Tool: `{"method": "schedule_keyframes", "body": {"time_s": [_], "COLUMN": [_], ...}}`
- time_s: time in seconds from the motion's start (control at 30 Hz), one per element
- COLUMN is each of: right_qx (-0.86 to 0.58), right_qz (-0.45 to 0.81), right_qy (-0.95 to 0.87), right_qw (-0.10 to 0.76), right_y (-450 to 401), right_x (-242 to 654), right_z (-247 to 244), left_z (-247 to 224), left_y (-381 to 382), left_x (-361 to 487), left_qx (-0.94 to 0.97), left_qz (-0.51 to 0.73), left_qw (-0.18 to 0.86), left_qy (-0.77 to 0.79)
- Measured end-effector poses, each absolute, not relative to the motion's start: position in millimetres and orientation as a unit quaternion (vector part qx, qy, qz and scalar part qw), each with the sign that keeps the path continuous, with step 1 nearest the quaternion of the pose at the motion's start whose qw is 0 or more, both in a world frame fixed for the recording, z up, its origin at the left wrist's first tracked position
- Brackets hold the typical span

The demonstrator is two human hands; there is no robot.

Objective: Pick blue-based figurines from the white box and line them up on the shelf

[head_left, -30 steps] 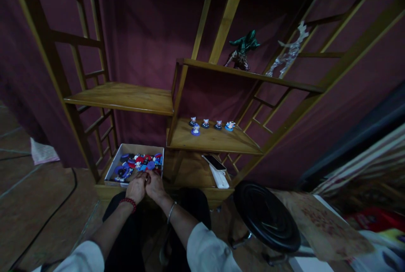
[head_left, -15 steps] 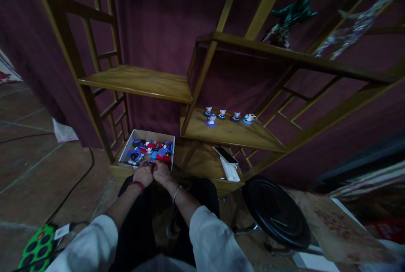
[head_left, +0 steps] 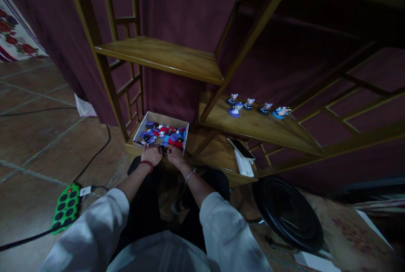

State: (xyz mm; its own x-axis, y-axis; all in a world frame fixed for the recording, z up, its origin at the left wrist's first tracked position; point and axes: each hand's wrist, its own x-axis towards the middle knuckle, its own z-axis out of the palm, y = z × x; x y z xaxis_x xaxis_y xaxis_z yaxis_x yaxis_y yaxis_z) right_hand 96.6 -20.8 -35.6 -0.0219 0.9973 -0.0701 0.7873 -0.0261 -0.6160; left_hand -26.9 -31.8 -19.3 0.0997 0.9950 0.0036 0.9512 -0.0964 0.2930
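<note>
At the near edge of an open cardboard box (head_left: 186, 134), my left hand (head_left: 152, 153) and my right hand (head_left: 174, 154) come close together. Their fingers are closed around a small dark figurine (head_left: 164, 149), mostly covered by the fingers. Inside the box lies a jumble of small figurines (head_left: 163, 134) with purple, red, blue and black bases. A red bead bracelet circles the left wrist, a silver bangle the right.
Several figurines (head_left: 249, 104) stand on a wooden shelf (head_left: 268, 127) to the right. Below them lie a phone (head_left: 242, 149) and a white object (head_left: 243, 164). A black round stool (head_left: 287, 213) is at lower right, a green power strip (head_left: 66, 206) on the floor at left.
The camera view has tilted down and turned left, so the shelf and box sit differently. My hands have drawn slightly apart, showing the dark figurine between them.
</note>
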Motion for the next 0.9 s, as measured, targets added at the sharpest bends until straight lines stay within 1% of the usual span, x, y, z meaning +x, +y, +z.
{"method": "schedule_keyframes", "body": {"time_s": [0.1, 0.23, 0.6, 0.9], "right_qx": [-0.687, -0.683, -0.66, -0.646], "right_qz": [0.27, 0.276, 0.238, 0.236], "right_qy": [-0.652, -0.656, -0.672, -0.683], "right_qw": [0.175, 0.164, 0.238, 0.245], "right_y": [-16, -12, -4, 4], "right_x": [97, 96, 93, 87], "right_z": [-36, -33, -34, -35], "left_z": [-21, -22, -21, -19], "left_y": [-26, -19, -8, -6], "left_x": [-35, -43, -39, -30], "left_qx": [0.758, 0.783, 0.77, 0.772], "left_qz": [0.083, 0.065, 0.053, 0.053], "left_qw": [0.121, 0.142, 0.181, 0.18], "left_qy": [0.635, 0.602, 0.609, 0.607]}}
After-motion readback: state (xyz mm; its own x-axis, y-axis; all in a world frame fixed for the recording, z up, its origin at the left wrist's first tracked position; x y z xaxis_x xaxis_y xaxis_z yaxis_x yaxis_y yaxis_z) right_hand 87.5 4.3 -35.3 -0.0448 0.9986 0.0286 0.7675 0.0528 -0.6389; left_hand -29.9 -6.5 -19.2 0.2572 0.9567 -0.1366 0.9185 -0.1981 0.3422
